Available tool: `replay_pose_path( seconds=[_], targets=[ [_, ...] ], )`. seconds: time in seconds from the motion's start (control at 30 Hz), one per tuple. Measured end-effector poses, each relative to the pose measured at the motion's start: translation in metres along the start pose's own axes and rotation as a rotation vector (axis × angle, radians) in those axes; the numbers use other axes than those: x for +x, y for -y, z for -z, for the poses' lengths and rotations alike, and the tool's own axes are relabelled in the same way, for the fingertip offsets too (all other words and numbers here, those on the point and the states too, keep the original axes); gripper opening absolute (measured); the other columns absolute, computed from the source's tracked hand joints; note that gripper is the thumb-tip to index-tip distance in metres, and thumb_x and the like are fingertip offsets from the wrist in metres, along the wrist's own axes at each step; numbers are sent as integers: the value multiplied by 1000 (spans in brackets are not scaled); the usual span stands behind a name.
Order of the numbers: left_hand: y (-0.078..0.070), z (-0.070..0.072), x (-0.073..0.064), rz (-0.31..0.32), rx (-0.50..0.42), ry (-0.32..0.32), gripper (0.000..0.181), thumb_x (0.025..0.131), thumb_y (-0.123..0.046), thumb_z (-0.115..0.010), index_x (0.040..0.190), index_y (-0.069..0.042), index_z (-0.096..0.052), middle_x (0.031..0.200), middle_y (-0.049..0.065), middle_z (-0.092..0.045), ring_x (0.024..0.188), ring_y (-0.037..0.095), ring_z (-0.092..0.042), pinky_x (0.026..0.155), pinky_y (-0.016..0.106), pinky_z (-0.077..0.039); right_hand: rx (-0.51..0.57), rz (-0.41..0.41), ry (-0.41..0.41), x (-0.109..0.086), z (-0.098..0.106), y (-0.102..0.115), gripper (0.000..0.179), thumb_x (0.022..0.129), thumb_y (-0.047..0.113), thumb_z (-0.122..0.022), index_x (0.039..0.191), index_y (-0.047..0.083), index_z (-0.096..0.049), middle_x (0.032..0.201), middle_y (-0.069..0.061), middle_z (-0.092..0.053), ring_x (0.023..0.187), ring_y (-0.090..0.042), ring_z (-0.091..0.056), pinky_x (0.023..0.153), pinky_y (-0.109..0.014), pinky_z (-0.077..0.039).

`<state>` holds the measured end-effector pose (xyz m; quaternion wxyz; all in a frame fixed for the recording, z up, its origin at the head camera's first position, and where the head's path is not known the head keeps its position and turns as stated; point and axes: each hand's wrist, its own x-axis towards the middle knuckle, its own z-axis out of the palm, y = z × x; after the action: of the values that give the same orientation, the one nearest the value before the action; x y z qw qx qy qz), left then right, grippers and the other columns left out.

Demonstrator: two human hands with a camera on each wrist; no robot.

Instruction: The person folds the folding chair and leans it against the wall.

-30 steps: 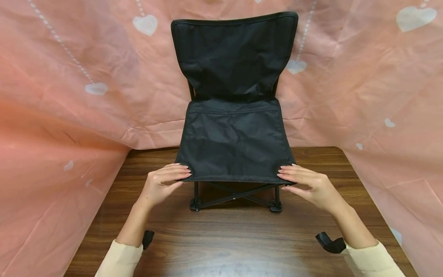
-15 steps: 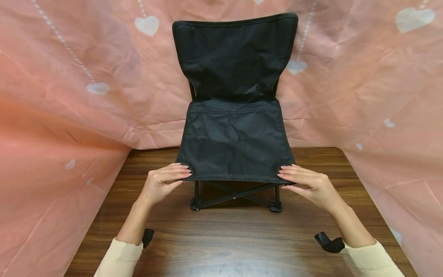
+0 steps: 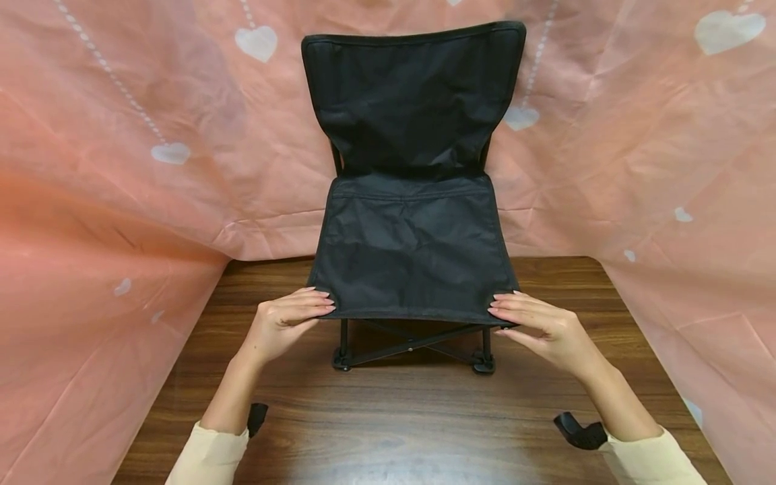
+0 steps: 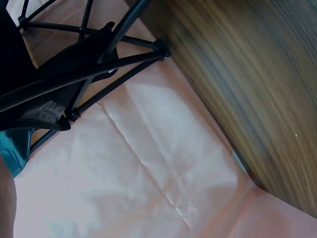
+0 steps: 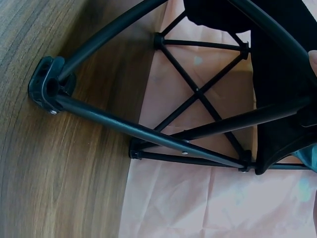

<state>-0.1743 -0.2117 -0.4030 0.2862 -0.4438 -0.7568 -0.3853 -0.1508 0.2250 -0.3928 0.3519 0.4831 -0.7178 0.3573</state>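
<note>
A black folding chair (image 3: 412,249) stands unfolded in the head view, its fabric backrest (image 3: 415,101) upright at the far side. My left hand (image 3: 281,320) grips the seat's front left corner, fingers on top and thumb lower at the edge. At the front right corner my right hand (image 3: 545,330) holds on in the same way. Crossed metal legs (image 3: 409,345) show below the seat's front edge. From beneath, the right wrist view shows the frame tubes (image 5: 148,131) and a plastic foot (image 5: 47,84). The left wrist view catches frame tubes (image 4: 119,59) along the chair's side.
The chair stands on a brown wood-grain surface (image 3: 388,417). Pink cloth with white hearts (image 3: 121,202) hangs close behind the chair and along both sides. A black wrist mount (image 3: 580,431) sticks out inward from the right forearm, and another (image 3: 257,419) from the left.
Both hands keep their places on the seat corners. The right hand and the chair's right side shift very slightly in the view; otherwise the scene looks the same.
</note>
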Motion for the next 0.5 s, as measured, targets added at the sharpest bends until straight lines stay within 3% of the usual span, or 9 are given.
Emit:
replay_pose_path(
  seconds=[0.27, 0.5],
  targets=[
    [4, -4, -2, -52, -18, -39, 39, 61, 17, -77, 95, -3, -78, 98, 16, -75, 98, 24, -72, 104, 31, -50, 14, 8, -8, 4, -2, 2, 36, 91, 26, -66, 92, -9, -74, 104, -19, -73, 119, -10, -62, 106, -21, -45],
    [8, -5, -6, -95, -41, -47, 27, 70, 9, -77, 95, -2, -77, 98, 17, -75, 98, 24, -72, 105, 31, -49, 35, 32, -26, 6, -4, 4, 36, 91, 23, -66, 91, -11, -73, 107, -18, -73, 120, -12, -62, 106, -20, -45]
  ],
)
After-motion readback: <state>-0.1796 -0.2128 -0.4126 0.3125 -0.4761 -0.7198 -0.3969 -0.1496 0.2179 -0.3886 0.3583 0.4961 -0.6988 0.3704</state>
